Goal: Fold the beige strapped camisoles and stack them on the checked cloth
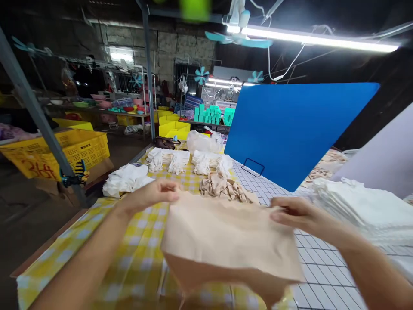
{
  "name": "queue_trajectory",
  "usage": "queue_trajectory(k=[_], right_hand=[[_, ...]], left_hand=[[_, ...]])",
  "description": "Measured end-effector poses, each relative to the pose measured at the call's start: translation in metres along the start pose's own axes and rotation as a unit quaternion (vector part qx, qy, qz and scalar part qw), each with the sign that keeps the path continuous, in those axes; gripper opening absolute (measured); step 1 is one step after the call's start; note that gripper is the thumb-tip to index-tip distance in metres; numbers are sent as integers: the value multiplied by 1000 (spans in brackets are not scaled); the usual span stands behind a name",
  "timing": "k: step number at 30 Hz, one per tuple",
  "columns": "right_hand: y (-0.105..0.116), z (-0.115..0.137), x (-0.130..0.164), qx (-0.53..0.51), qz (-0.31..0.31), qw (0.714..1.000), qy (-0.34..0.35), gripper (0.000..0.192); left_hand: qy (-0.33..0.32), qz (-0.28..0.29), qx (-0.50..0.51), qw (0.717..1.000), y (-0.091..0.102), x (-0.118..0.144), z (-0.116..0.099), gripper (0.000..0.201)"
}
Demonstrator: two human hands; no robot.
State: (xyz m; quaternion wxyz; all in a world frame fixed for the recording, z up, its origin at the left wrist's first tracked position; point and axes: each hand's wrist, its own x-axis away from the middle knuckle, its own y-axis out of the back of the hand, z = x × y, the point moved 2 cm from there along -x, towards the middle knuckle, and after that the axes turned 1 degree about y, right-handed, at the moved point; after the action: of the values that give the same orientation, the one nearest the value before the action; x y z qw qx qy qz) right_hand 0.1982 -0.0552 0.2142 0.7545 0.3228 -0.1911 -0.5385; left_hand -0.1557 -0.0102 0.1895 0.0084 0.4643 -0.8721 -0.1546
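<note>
A beige piece of fabric (226,241) is held up over the table between both hands, its lower edge folded under and hanging toward me. My left hand (155,193) pinches its upper left corner. My right hand (297,213) grips its upper right edge. Beyond it lies a crumpled heap of beige cloth pieces (226,189) on the table.
Yellow checked cloth (135,258) covers the table's left, white grid sheet (322,275) its right. White folded piles (206,161), another white heap (124,178) and a white stack (361,206) lie around. A blue board (297,129) stands behind. Yellow crates (64,150) sit left.
</note>
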Motion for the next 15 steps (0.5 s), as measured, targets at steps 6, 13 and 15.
queue_trajectory(k=[6, 13, 15], right_hand=[[-114, -122, -60, 22, -45, 990, -135, 22], [-134, -163, -67, 38, -107, 981, -159, 12], [-131, -162, -72, 40, -113, 982, -147, 5]], left_hand=[[212, -100, -82, 969, -42, -42, 161, 21], [193, -144, -82, 967, -38, -51, 192, 14], [180, -158, -81, 968, -34, -54, 191, 15]])
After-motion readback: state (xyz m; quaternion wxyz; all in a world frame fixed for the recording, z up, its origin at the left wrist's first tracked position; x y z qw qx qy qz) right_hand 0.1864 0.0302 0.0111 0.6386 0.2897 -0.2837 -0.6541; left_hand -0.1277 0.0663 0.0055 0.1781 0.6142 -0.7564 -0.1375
